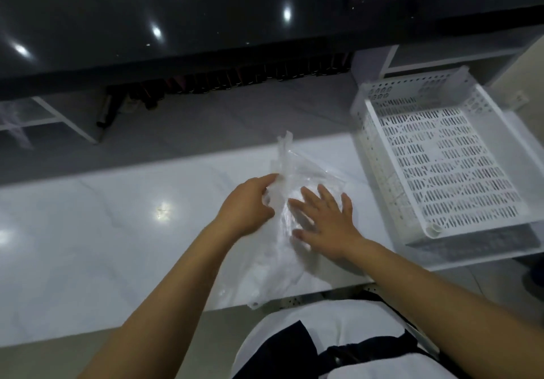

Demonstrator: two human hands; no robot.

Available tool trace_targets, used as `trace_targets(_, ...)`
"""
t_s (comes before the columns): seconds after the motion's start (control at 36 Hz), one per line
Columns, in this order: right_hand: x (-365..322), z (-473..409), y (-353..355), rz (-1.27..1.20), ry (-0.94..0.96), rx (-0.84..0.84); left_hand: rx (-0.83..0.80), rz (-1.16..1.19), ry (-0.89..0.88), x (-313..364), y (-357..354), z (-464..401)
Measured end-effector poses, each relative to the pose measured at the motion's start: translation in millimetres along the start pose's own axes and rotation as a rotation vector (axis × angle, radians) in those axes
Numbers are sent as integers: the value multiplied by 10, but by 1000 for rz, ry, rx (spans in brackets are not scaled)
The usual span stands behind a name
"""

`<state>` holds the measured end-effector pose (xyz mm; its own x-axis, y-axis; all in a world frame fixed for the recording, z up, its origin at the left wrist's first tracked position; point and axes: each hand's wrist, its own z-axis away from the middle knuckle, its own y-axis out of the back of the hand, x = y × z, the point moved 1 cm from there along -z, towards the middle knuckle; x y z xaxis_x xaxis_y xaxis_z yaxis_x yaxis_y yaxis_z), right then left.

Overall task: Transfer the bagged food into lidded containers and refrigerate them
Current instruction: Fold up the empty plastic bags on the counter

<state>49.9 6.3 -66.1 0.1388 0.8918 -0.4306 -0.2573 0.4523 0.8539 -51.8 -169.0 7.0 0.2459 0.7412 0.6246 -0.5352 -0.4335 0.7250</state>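
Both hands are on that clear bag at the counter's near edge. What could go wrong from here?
1. The clear plastic bag hangs over the near edge of the white counter; it could slide off.
2. Only the left hand pinches the bag's gathered top, while the right hand lies flat on it; a pull might tear the thin film or spill whatever is inside.
3. No lidded container shows, only the white perforated basket.

Left hand (pixel 250 205) grips bag (pixel 282 261); right hand (pixel 326 219) presses it.
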Motion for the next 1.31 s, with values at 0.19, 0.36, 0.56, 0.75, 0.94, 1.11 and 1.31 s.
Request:
trace_targets(0.19,68,335,331,-973,-144,445,-21,-301,-117,281,-574,364)
trace_targets(0.36,94,443,340,-1039,-201,503,-186,-299,-109,405,-972,506)
trace_targets(0.56,-55,441,435,-84,123,615,-251,-249,-46,436,-1141,496)
trace_targets(0.75,232,101,273,416,27,62,-32,-492,-143,261,-1167,582)
trace_targets(0.94,443,27,97,330,-54,68,-66,-573,-179,-265,-951,574)
trace_targets(1.11,417,-43,64,269,-96,128,-79,-456,-205,-536,-751,642)
trace_targets(1.31,327,-190,123,186,-87,298,75,-171,65,-161,-500,665)
